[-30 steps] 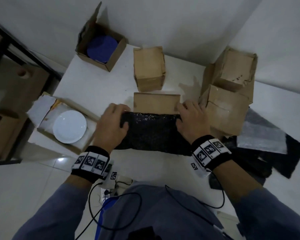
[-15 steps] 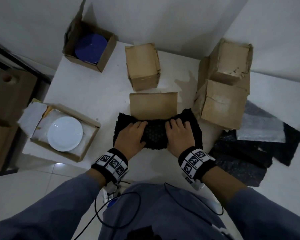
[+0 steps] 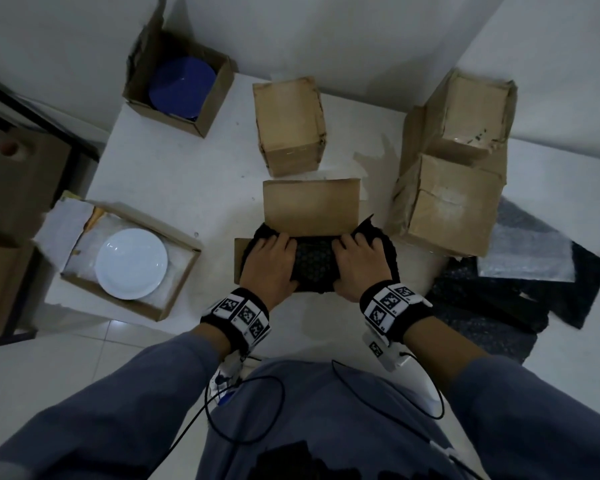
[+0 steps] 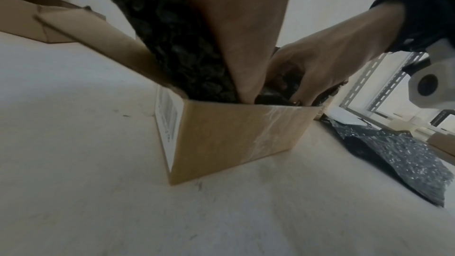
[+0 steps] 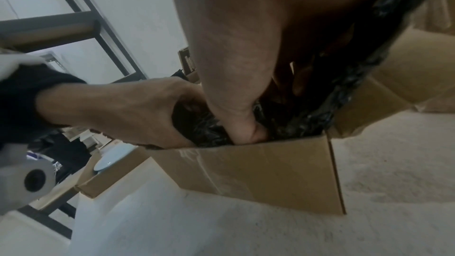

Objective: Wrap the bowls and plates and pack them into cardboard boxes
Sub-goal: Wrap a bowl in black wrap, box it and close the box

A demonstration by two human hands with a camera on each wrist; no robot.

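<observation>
1. White walls close in a pale counter (image 3: 174,174), and your two hands meet over the open cardboard box (image 4: 236,135) at its near edge.
2. Your left hand (image 3: 269,263) and right hand (image 3: 357,263) each curl onto the black bubble-wrapped bundle (image 3: 314,261), pressing it down into that box; what dish is inside, you cannot tell.
3. Risk: loose wrap bunches up beside each grip and over the box rim. It could snag and hold the bundle high, so the far flap (image 3: 310,206) will not close.
4. Risk: pushing hard on a jammed bundle could crack whatever is inside, or skid the light box across the counter.
5. Both wrists angle downward, knuckles up, thumbs tucked toward the near wall.
</observation>
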